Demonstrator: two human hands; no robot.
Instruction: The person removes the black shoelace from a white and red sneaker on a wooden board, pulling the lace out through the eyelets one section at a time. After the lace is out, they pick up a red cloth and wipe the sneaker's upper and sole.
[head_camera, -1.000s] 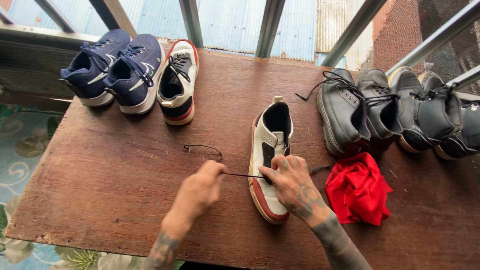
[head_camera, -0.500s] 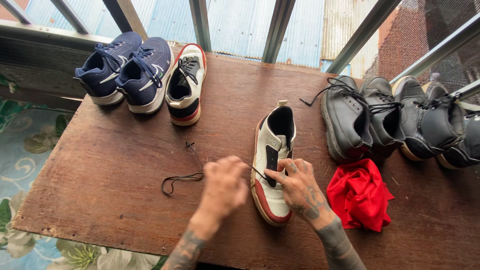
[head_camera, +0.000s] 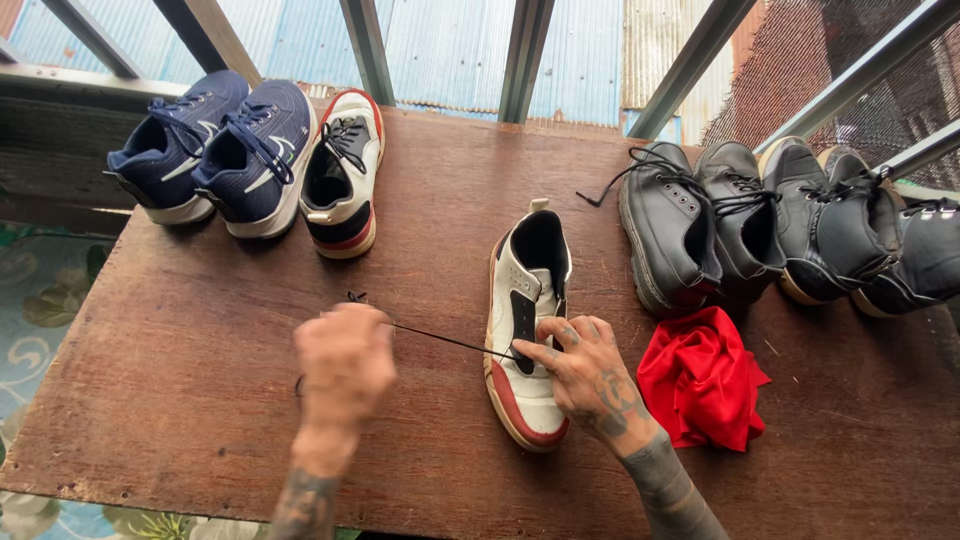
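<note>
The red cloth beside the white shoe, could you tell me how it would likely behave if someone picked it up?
The red cloth lies crumpled in soft folds, so it would probably hang limp and lose its shape when lifted. It looks thin, so likely light. Pushed across the wooden table, it would probably bunch up, not roll.

Soft, even daylight comes from the far side, through the railing bars (head_camera: 523, 60). Shoes cast only short, faint shadows on the brown wooden table (head_camera: 200, 400). No glare shows. The left hand (head_camera: 345, 365) is smeared by motion blur; the right hand (head_camera: 590, 380) stays sharp. Bars splay outward near the edges, a wide-angle distortion.
</note>
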